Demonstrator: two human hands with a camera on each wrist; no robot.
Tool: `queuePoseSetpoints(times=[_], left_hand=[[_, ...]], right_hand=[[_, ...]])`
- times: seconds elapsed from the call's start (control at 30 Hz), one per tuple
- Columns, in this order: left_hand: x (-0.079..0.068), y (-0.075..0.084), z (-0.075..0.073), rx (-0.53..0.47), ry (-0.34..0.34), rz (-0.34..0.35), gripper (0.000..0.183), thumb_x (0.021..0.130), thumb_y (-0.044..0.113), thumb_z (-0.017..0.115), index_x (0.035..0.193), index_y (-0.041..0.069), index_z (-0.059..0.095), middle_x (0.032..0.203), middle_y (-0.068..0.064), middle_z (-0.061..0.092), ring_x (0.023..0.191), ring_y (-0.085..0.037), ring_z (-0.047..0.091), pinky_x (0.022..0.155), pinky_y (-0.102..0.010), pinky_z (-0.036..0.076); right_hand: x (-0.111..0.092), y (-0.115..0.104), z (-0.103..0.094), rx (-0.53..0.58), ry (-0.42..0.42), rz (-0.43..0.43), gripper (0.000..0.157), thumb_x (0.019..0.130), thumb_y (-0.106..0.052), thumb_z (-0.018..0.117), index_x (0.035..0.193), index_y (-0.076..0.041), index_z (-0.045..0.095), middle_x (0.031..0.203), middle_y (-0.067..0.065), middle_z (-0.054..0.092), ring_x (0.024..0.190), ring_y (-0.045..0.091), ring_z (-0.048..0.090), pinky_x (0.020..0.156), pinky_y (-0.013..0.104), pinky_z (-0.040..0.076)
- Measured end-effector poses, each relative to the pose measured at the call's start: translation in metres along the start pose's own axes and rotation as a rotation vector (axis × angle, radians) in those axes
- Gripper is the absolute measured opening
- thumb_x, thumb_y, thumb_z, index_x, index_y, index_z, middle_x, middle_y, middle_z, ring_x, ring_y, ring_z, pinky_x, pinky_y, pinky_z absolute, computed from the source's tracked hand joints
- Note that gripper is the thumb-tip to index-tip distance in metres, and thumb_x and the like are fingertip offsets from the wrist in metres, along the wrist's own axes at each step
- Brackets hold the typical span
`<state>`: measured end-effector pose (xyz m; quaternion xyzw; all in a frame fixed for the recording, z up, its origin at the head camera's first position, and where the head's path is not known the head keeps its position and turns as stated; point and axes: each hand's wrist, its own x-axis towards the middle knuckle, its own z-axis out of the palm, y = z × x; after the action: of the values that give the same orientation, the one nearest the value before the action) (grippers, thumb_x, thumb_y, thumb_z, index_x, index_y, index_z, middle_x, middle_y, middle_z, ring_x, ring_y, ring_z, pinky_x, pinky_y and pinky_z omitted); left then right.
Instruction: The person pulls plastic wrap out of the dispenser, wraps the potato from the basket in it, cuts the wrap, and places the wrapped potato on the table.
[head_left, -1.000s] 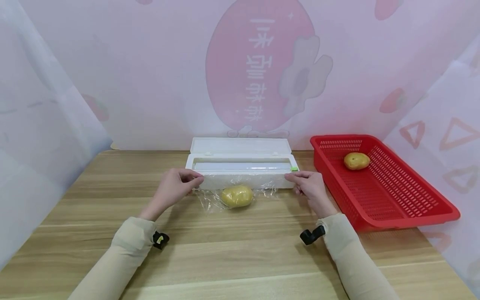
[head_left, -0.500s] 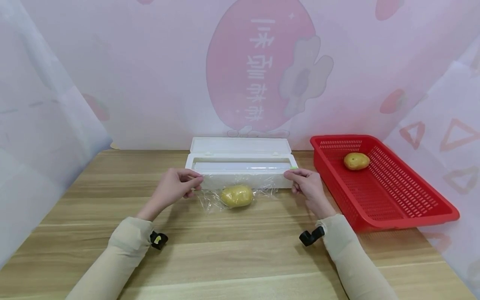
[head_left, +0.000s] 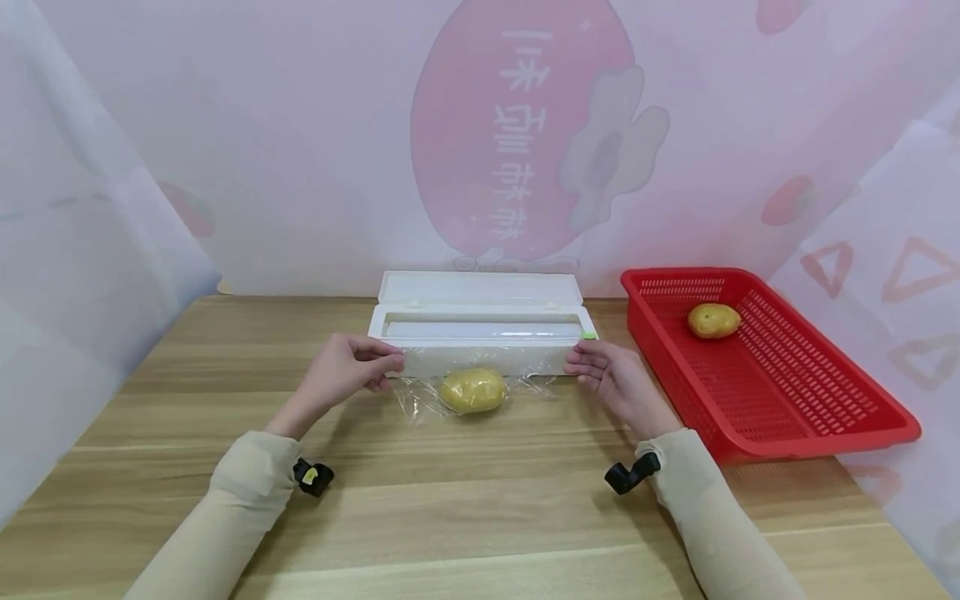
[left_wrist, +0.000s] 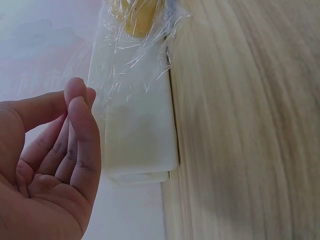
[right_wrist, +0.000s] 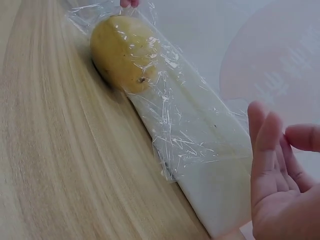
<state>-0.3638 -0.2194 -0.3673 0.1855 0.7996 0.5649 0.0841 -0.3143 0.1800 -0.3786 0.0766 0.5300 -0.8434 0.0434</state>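
Observation:
A potato (head_left: 473, 391) lies in clear cling film (right_wrist: 167, 107) in front of a white cling film box (head_left: 483, 361). The box's lid (head_left: 480, 288) stands raised behind the roll (head_left: 483, 330). My left hand (head_left: 347, 365) pinches the film at the box's left front, thumb against fingertips; the film there is thin and hard to make out. At the right front, my right hand (head_left: 618, 382) has its fingers fairly straight, tips beside the box's upper edge. A small green piece (head_left: 588, 336) shows just above them. In the right wrist view, no film is visible between those fingers.
A red perforated basket (head_left: 810, 446) stands at the right, close to my right forearm, with another potato (head_left: 714, 321) inside. The wooden table (head_left: 465, 517) extends toward me. A printed pink-and-white sheet (head_left: 300, 150) hangs close behind the box.
My right hand has loosened from its pinch at the film's edge, its fingers straightening and the green piece showing again. The left hand keeps its pinch, shifting slightly left.

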Motion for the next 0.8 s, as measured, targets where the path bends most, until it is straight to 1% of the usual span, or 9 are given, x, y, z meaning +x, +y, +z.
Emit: queuePoseSetpoints(times=[0.07,0.13,0.23,0.33,0.43,0.53,0.6,0.7,0.8], left_hand=[[0.000,-0.001,-0.001,-0.003,0.002,-0.004,0.025,0.090,0.016,0.074,0.105,-0.003,0.072,0.093,-0.017,0.072,0.076,-0.038,0.069,0.072,-0.051,0.056],[-0.001,-0.001,-0.001,-0.004,0.003,-0.007,0.025,0.090,0.016,0.074,0.105,-0.003,0.072,0.093,-0.017,0.072,0.077,-0.040,0.068,0.072,-0.051,0.055],[-0.001,-0.001,-0.001,-0.003,0.003,-0.007,0.026,0.090,0.016,0.074,0.106,-0.004,0.072,0.093,-0.018,0.072,0.079,-0.042,0.068,0.072,-0.051,0.056],[-0.001,-0.001,-0.001,0.000,0.005,-0.002,0.025,0.090,0.015,0.074,0.106,-0.004,0.072,0.093,-0.019,0.072,0.078,-0.043,0.067,0.072,-0.050,0.056],[-0.004,-0.001,0.000,-0.004,0.009,0.000,0.024,0.090,0.013,0.074,0.107,-0.004,0.072,0.093,-0.021,0.071,0.075,-0.040,0.068,0.070,-0.048,0.057],[-0.007,-0.001,0.001,-0.046,-0.004,-0.010,0.026,0.090,0.011,0.073,0.110,-0.006,0.070,0.095,-0.024,0.070,0.071,-0.034,0.069,0.068,-0.045,0.057],[-0.008,0.000,0.003,-0.100,-0.021,-0.025,0.029,0.090,0.009,0.073,0.113,-0.007,0.068,0.099,-0.027,0.069,0.071,-0.030,0.070,0.067,-0.042,0.058],[-0.011,0.002,0.006,-0.176,-0.049,-0.038,0.032,0.090,0.007,0.072,0.117,-0.010,0.065,0.103,-0.030,0.067,0.073,-0.029,0.071,0.069,-0.040,0.058],[-0.014,0.002,0.008,-0.221,-0.073,-0.041,0.032,0.091,0.004,0.070,0.118,-0.011,0.063,0.105,-0.033,0.065,0.078,-0.030,0.071,0.074,-0.045,0.056]], right_hand=[[0.000,-0.001,0.001,0.023,0.000,0.015,0.017,0.102,-0.012,0.053,0.102,0.002,0.064,0.092,0.014,0.072,0.086,0.027,0.071,0.075,0.028,0.055],[0.001,-0.001,0.001,0.032,0.010,0.020,0.018,0.101,-0.015,0.057,0.101,0.002,0.064,0.091,0.014,0.072,0.084,0.026,0.071,0.075,0.029,0.056],[0.002,-0.001,0.003,0.017,0.031,0.028,0.020,0.098,-0.017,0.064,0.101,0.002,0.066,0.088,0.013,0.072,0.079,0.023,0.070,0.072,0.028,0.056],[0.001,-0.001,0.005,-0.019,0.045,0.026,0.019,0.095,-0.014,0.068,0.105,0.002,0.069,0.088,0.012,0.071,0.077,0.022,0.070,0.073,0.029,0.056],[-0.002,-0.002,0.006,-0.070,0.054,0.020,0.016,0.094,-0.007,0.067,0.106,0.003,0.070,0.089,0.013,0.071,0.077,0.023,0.070,0.076,0.030,0.056],[-0.007,-0.003,0.008,-0.132,0.058,0.018,0.019,0.094,-0.006,0.066,0.109,0.005,0.067,0.091,0.013,0.070,0.077,0.022,0.069,0.078,0.031,0.055],[-0.010,-0.004,0.009,-0.175,0.059,0.011,0.025,0.094,-0.008,0.066,0.114,0.008,0.063,0.091,0.013,0.069,0.076,0.022,0.068,0.076,0.030,0.056],[-0.014,-0.004,0.010,-0.220,0.040,-0.001,0.032,0.094,-0.009,0.067,0.116,0.011,0.059,0.087,0.013,0.068,0.073,0.020,0.067,0.072,0.029,0.056],[-0.017,-0.003,0.010,-0.250,0.026,-0.014,0.025,0.093,-0.010,0.068,0.109,0.009,0.062,0.083,0.013,0.068,0.070,0.020,0.067,0.068,0.029,0.056]])
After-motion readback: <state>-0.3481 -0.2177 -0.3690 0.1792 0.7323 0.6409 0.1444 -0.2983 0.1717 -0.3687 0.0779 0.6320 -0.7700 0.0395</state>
